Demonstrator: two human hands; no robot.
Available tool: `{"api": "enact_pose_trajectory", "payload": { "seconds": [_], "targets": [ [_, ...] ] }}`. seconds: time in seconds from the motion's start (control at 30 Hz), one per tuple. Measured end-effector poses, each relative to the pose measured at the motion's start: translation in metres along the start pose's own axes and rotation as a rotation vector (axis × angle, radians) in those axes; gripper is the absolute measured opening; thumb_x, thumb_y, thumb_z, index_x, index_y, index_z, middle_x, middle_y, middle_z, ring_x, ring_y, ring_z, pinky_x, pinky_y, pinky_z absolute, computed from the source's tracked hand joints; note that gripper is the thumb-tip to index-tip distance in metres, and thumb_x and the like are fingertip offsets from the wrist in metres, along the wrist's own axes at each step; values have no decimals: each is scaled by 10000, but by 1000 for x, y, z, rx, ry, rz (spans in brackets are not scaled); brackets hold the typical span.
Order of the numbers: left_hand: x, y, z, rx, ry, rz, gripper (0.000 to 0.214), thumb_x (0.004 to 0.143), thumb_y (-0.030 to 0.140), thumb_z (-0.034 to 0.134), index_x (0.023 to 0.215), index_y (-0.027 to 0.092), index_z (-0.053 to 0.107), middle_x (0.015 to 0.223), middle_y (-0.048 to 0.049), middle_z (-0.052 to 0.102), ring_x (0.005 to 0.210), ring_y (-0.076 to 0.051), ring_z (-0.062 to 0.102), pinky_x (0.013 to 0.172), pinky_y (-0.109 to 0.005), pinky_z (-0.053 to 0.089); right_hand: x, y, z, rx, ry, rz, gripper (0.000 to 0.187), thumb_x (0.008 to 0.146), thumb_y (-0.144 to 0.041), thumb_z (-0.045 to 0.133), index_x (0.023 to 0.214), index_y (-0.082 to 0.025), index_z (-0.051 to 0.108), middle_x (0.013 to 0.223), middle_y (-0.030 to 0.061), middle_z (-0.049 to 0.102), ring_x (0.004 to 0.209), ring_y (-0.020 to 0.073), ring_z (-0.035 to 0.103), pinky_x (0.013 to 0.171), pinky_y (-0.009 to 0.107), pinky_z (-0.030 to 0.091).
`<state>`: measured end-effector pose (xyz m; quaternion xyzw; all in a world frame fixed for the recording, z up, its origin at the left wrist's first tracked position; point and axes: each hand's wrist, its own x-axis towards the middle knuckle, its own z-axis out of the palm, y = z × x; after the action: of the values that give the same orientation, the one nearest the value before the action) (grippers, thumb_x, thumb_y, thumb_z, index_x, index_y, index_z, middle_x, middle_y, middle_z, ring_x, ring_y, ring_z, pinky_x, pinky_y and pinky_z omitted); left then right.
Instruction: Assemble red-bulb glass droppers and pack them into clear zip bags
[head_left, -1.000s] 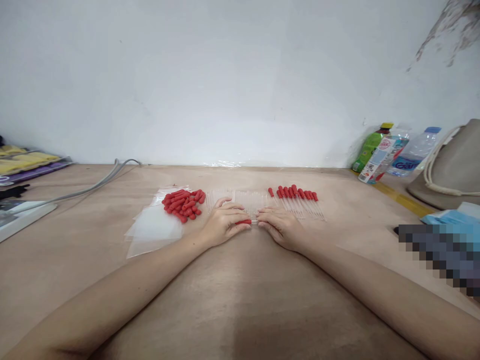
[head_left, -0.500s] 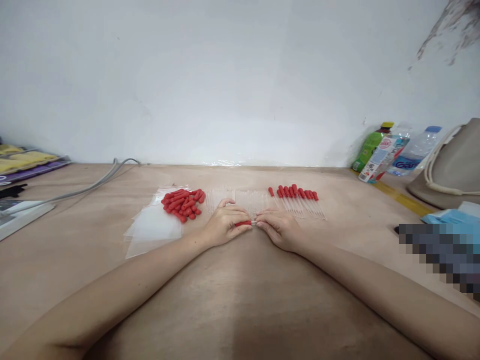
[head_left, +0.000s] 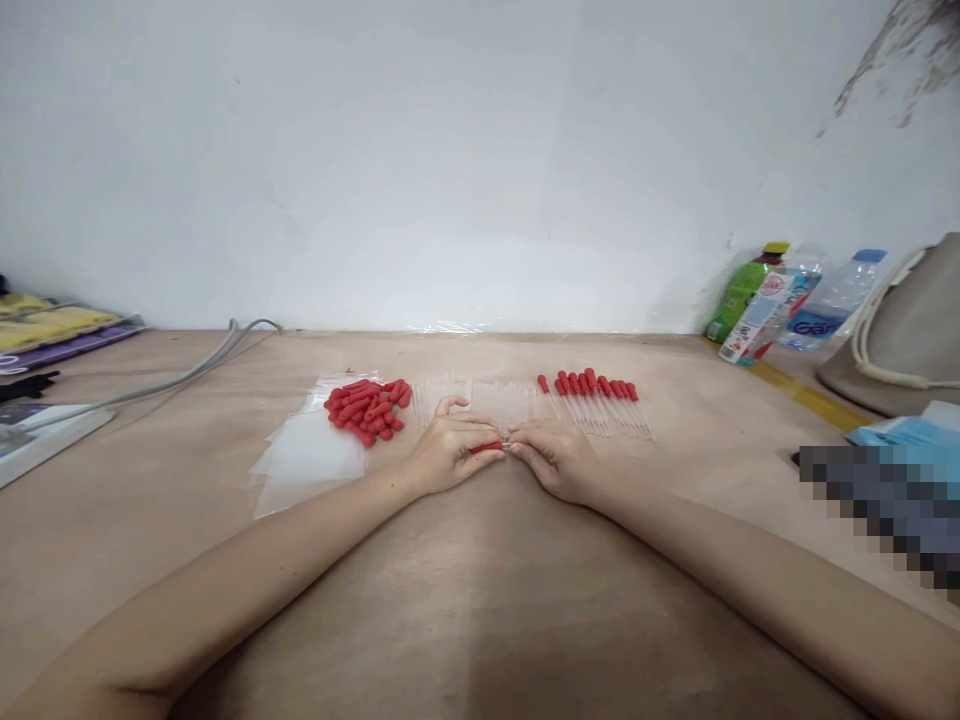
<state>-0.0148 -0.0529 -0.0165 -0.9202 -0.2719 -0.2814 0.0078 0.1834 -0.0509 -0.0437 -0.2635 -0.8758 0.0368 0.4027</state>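
A red rubber dropper bulb lies pinched between the thumb and fingers of my left hand, with its open end facing right. My right hand pinches a thin clear dropper tube, mostly hidden by the fingers, whose end meets the bulb. How deep the tube sits in it I cannot tell. Just behind my hands is a row of clear tubes. Several droppers with red bulbs lie side by side to the right. Loose red bulbs form a heap on the left.
Clear plastic bags lie under and before the heap. A grey cable crosses the left side. At the right stand a green bottle, a clear bottle, a carton and a beige bag. A white wall rises behind.
My fingertips are slightly closer together, and less of the tube shows between them. Both hands keep their grip; the view has shifted a little.
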Motion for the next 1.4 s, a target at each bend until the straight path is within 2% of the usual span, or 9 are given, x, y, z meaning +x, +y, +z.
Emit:
{"api": "enact_pose_trajectory", "payload": {
  "seconds": [0.23,0.37,0.63,0.9,1.03,1.13,1.23,1.33,1.4],
  "targets": [
    [-1,-3,-2,-78,-52,-57,171,830,335,516,850,222,642,838,3,685,870,-145,603,946,-363,215,-1,-2,-7,6,-53,8,188,860,-225,438,885,-176,618,891,57,666,872,147,601,765,277,477],
    [-3,-3,-4,-61,10,-103,157,767,360,598,845,236,655,809,13,689,905,-162,580,947,-380,214,-3,-2,-8,4,-23,24,186,858,-237,446,900,-179,618,908,56,668,907,151,600,782,282,480],
    [-1,5,-1,-56,44,-59,119,811,287,552,804,202,635,805,7,674,845,-136,583,932,-355,249,-4,-5,-4,-13,36,27,197,860,-230,426,834,-188,616,872,50,673,806,143,614,724,271,480],
    [-1,3,-1,-28,26,-62,150,829,309,521,820,214,637,824,7,675,854,-146,581,929,-367,247,2,-5,-9,-98,-70,10,266,887,-270,372,816,-178,612,760,50,645,733,145,560,693,278,424],
    [-4,-4,0,11,113,-140,223,784,353,575,957,220,619,901,-20,666,916,-185,550,894,-378,303,6,-6,-19,-311,-130,-32,217,848,-276,450,815,-179,642,773,71,624,764,179,512,710,322,380],
    [-6,-7,2,21,199,-206,405,738,376,618,1093,194,548,1014,-63,619,954,-206,522,853,-369,367,8,2,-31,-424,-95,105,226,828,-260,457,760,-170,653,762,78,606,740,178,509,667,299,367],
    [-7,-7,5,14,169,-185,331,771,326,579,1072,192,551,1022,-72,592,956,-206,521,846,-371,393,16,19,-46,-420,-43,420,266,821,-304,437,739,-173,653,726,61,611,668,154,530,607,257,364],
    [-6,-6,6,20,112,-137,242,784,281,554,1009,198,584,1017,-73,580,959,-209,521,844,-384,401,28,35,-54,-467,-56,771,312,784,-401,446,671,-187,644,670,49,625,646,171,557,548,250,347],
    [-6,-6,7,24,94,-132,213,784,269,551,980,201,601,1009,-71,575,955,-209,522,843,-390,405,35,41,-52,-527,-93,918,335,761,-437,443,645,-191,640,666,60,632,673,200,575,546,262,350]
  ]
}}
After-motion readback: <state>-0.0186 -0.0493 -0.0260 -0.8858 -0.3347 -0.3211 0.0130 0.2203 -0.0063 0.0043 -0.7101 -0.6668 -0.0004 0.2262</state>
